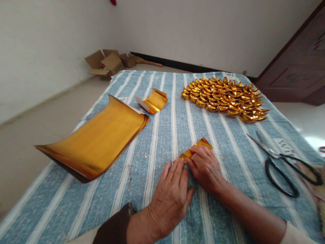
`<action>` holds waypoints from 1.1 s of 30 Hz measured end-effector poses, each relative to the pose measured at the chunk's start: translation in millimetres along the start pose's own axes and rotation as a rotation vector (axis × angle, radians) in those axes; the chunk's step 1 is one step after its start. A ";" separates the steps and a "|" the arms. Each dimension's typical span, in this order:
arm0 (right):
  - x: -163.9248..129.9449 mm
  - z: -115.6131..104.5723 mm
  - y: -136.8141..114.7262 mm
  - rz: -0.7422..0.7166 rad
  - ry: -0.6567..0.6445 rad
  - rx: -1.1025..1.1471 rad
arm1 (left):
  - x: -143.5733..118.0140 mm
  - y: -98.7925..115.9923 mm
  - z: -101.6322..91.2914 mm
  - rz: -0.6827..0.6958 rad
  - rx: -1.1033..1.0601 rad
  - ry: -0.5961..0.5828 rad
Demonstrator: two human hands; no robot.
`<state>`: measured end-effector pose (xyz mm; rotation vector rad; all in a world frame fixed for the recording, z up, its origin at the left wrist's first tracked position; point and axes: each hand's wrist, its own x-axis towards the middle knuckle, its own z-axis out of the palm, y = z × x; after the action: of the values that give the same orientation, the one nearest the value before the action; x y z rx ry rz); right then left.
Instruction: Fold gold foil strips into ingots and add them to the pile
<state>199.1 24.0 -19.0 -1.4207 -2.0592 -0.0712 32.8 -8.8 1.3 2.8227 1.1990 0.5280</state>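
Observation:
A small folded strip of gold foil paper (204,144) lies on the striped cloth in front of me. My right hand (205,167) is closed on it, thumb and curled fingers pressing near its middle. My left hand (172,189) rests palm down, its fingers stretched out and their tips at the strip's near left end. The fingers of both hands hide part of the folds. To the left lies a stack of large curled gold foil sheets (101,135). Beyond it sits a smaller stack of curled gold foil pieces (154,101).
Many folded gold foil ingots (220,95) stand packed together at the far right. Black-handled scissors (274,154) lie partly open on the right. The blue-and-white striped cloth (162,142) covers the table. Cardboard boxes (109,64) stand on the floor behind.

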 end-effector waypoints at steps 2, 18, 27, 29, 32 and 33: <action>0.1 -0.3 -0.1 -0.004 0.000 0.000 | 0.1 -0.2 -0.3 0.000 0.001 0.002; 0.1 -0.8 -0.1 -0.024 0.019 -0.011 | -0.1 -0.3 0.5 0.011 0.015 -0.002; -0.4 -0.7 0.5 -0.024 0.015 0.000 | -0.1 -0.9 0.3 0.002 -0.012 -0.016; -0.4 -0.8 0.6 -0.023 0.013 0.002 | 0.2 -0.6 0.0 0.005 -0.008 -0.015; -0.2 -1.4 0.5 -0.026 0.018 0.006 | 0.8 -0.1 -0.5 0.006 -0.007 -0.003; -0.1 -1.6 0.5 -0.028 0.022 0.007 | 0.9 0.0 -0.8 0.006 -0.008 -0.005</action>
<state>200.3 23.5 -18.0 -1.3816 -2.0600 -0.0908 33.2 -8.2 2.3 2.8200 1.1847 0.5255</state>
